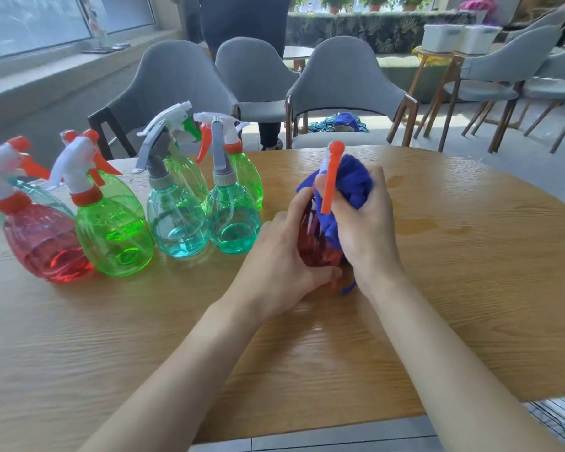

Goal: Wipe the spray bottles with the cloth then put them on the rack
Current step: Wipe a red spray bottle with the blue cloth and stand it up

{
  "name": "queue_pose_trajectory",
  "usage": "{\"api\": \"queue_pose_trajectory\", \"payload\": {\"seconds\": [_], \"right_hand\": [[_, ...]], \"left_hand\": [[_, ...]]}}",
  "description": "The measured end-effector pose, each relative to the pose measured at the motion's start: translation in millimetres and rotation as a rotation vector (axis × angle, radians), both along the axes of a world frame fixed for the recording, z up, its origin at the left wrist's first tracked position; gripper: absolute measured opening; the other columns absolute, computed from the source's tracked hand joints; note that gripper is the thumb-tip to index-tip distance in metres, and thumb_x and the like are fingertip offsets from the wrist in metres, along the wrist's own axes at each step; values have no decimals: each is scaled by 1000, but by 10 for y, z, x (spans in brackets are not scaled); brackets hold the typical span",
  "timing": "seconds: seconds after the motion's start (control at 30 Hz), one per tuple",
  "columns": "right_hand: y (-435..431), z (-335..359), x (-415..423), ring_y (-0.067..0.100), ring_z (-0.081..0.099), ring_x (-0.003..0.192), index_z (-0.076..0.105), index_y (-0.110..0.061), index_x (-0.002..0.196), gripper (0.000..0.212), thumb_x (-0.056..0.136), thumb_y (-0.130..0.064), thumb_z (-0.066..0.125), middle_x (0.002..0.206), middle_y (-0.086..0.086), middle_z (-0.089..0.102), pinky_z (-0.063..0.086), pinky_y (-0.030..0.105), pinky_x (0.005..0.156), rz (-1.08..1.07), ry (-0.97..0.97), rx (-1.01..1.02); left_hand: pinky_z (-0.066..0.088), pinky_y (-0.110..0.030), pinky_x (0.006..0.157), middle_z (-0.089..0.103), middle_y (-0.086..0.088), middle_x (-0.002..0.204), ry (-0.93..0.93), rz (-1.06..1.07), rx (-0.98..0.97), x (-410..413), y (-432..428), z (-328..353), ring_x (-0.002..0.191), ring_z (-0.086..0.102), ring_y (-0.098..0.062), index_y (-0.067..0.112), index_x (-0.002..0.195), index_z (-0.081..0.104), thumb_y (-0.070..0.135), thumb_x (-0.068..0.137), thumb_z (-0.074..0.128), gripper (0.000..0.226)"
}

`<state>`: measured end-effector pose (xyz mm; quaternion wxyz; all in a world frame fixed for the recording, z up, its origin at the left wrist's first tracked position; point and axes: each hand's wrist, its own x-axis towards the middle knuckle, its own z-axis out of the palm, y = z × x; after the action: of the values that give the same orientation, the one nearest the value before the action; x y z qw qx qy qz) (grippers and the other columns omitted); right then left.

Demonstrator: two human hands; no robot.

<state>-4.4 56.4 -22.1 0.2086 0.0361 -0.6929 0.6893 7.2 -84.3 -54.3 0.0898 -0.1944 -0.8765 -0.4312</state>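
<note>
Your left hand (284,256) grips the red bottle (317,252) low on its body, and your right hand (366,230) holds the blue cloth (353,184) bunched against its neck, beside the orange trigger (328,187). More bottles (115,230) stand clustered on the table (470,256) to your left, with grey chairs (343,79) beyond.

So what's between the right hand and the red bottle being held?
Head view: the bunched blue cloth lies between the right hand and the held red bottle, which the left hand grips.
</note>
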Motion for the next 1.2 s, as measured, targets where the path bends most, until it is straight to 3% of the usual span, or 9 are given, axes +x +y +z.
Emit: {"api": "queue_pose_trajectory", "payload": {"seconds": [0.17, 0.27, 0.37, 0.57, 0.67, 0.73, 0.9, 1.03, 1.2], "right_hand": [[76, -2, -64, 17, 75, 94, 67, -19, 105, 14, 97, -18, 78, 95, -1, 75, 61, 34, 85, 105, -40, -156], [69, -60, -95, 42, 73, 109, 73, -13, 111, 25, 92, -25, 83, 113, 22, 75, 59, 58, 99, 142, -67, -250], [27, -109, -87, 44, 73, 109, 74, -11, 112, 37, 88, -37, 83, 113, 24, 75, 58, 61, 100, 110, -111, -235], [31, -23, -53, 34, 60, 88, 63, -16, 93, 33, 90, -47, 75, 92, 15, 59, 52, 50, 90, 40, -98, -428], [65, 34, -16, 43, 53, 91, 62, -12, 106, 40, 88, -47, 69, 99, 24, 54, 46, 55, 88, 125, -89, -499], [89, 41, 40, 42, 64, 96, 68, -7, 95, 34, 91, -40, 58, 97, 28, 64, 51, 51, 93, 196, -58, -498], [32, 72, 155, 42, 62, 77, 65, -5, 83, 49, 77, -51, 50, 71, 28, 60, 53, 38, 78, 246, -7, -229], [-27, 21, 156, 19, 59, 88, 62, -35, 104, 18, 93, -46, 53, 91, -14, 62, 51, 39, 89, 242, 131, 80], [-21, 18, 108, 15, 61, 90, 54, -31, 105, 15, 102, -32, 69, 94, -7, 63, 49, 30, 86, 92, 241, 335]], "left_hand": [[52, -38, 111, 66, 15, 133, -139, -77, 170, 57, -56, 107, 123, 66, -6, 44, 156, 34, 38, 87, 89, 88], [58, -43, 105, 73, -1, 122, -199, -100, 359, 46, -105, 190, 111, 73, -16, 32, 140, 51, 21, 95, 83, 57], [60, -47, 102, 76, -4, 113, -169, -16, 426, 42, -75, 194, 105, 75, -24, 29, 132, 55, 20, 86, 91, 59], [57, -42, 94, 65, 19, 116, -10, 300, 164, 59, -19, 213, 107, 67, -9, 47, 143, 38, 67, 75, 87, 86], [52, -44, 89, 60, 7, 124, 73, 376, -99, 61, 19, 212, 120, 57, -21, 35, 146, 36, 83, 80, 69, 88], [51, -46, 88, 59, 1, 118, 113, 419, -178, 57, 37, 212, 117, 57, -27, 28, 142, 42, 85, 83, 62, 84], [50, -45, 80, 60, -2, 109, 93, 455, -257, 75, 11, 292, 106, 62, -34, 28, 132, 46, 83, 83, 54, 75], [52, -48, 79, 60, -1, 100, 115, 443, -246, 78, -16, 302, 99, 59, -32, 25, 112, 49, 76, 83, 56, 59], [43, -43, 82, 54, -2, 100, 167, 367, -174, -2, -57, 218, 96, 45, -30, 23, 103, 45, 67, 84, 68, 53]]}}
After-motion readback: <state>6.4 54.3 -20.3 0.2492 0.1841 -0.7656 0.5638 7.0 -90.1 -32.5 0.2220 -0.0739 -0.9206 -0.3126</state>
